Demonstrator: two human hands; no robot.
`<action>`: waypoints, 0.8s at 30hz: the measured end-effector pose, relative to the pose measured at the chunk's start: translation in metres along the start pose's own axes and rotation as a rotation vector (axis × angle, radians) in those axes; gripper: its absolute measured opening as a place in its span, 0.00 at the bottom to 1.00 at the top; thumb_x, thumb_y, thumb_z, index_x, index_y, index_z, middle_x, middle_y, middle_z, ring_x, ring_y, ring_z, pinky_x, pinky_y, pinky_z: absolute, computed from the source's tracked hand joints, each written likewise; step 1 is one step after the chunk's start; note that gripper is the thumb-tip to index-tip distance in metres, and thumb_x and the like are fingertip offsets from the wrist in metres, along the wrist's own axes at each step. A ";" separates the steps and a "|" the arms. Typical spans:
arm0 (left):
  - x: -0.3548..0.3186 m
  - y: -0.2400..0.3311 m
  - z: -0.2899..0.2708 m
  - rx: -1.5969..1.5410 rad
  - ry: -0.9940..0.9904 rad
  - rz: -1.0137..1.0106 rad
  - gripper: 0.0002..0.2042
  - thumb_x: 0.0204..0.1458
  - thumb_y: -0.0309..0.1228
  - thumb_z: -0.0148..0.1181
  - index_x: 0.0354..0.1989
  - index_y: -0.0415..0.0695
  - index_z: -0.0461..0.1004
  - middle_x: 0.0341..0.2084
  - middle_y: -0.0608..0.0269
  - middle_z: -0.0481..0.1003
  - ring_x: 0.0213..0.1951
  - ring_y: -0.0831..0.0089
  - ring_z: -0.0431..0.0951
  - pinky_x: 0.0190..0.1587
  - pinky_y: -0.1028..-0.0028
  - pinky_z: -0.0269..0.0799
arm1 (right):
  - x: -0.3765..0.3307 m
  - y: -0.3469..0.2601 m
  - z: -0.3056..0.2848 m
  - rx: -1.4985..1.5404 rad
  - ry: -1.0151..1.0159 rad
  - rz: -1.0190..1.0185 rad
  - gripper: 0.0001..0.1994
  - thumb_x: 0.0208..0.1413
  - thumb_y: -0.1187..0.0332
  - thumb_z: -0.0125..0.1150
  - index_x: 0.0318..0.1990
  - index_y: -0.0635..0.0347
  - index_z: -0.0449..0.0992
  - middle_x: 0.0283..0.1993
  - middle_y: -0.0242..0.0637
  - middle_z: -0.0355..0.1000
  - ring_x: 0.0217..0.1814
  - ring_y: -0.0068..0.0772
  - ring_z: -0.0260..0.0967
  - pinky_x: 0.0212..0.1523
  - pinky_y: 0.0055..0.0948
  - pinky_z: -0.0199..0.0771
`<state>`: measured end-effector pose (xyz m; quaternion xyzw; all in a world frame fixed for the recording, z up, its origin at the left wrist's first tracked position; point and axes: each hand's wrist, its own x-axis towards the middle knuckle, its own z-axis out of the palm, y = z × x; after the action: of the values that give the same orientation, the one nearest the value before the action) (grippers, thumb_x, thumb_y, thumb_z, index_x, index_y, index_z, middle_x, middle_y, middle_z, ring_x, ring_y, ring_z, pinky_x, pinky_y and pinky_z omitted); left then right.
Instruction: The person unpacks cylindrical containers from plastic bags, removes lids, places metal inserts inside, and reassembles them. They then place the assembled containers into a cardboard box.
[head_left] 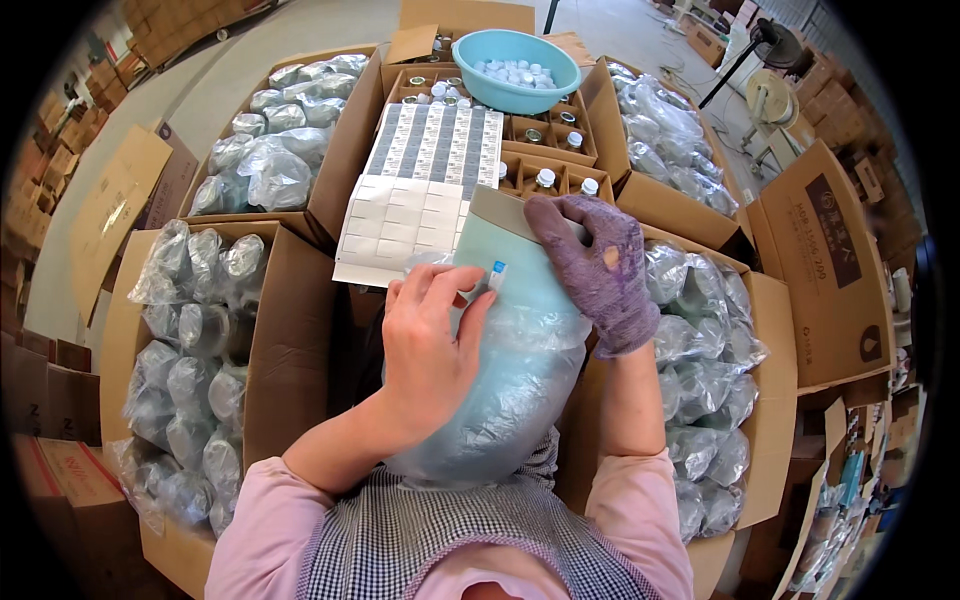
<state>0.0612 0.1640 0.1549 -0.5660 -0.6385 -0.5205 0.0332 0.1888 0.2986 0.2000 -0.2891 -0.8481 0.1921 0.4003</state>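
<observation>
A large pale blue glass vessel (500,335), its rounded lower part in clear plastic film, leans against my lap and apron. My right hand (597,262), in a worn purple-grey knitted glove, grips its greyish far end (512,212) from the right. My bare left hand (432,335) is at the vessel's near left side with fingers curled. Its thumb and index fingertip meet at the edge of a small blue-and-white sticker (498,272), which lies against the glass. Just beyond, a sheet of stickers (400,222) has printed rows at the far part and blank white rows nearer me.
A light blue basin (462,66) of white caps sits on a divided carton (597,140) of capped bottles. Open cartons of plastic-wrapped glassware flank me: near left (290,350), far left (335,170), near right (770,400), far right (670,205). A black fan (778,45) stands far right.
</observation>
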 end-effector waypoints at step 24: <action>-0.002 0.010 0.011 -0.043 -0.014 0.023 0.12 0.49 0.16 0.64 0.43 0.38 0.76 0.36 0.56 0.75 0.31 0.67 0.76 0.37 0.71 0.73 | -0.007 0.004 0.005 -0.015 0.121 -0.053 0.11 0.54 0.58 0.66 0.28 0.54 0.82 0.20 0.41 0.70 0.24 0.44 0.69 0.29 0.39 0.67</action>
<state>0.0753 0.1684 0.1549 -0.5775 -0.6208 -0.5297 0.0224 0.1897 0.2963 0.1912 -0.2807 -0.8310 0.1574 0.4537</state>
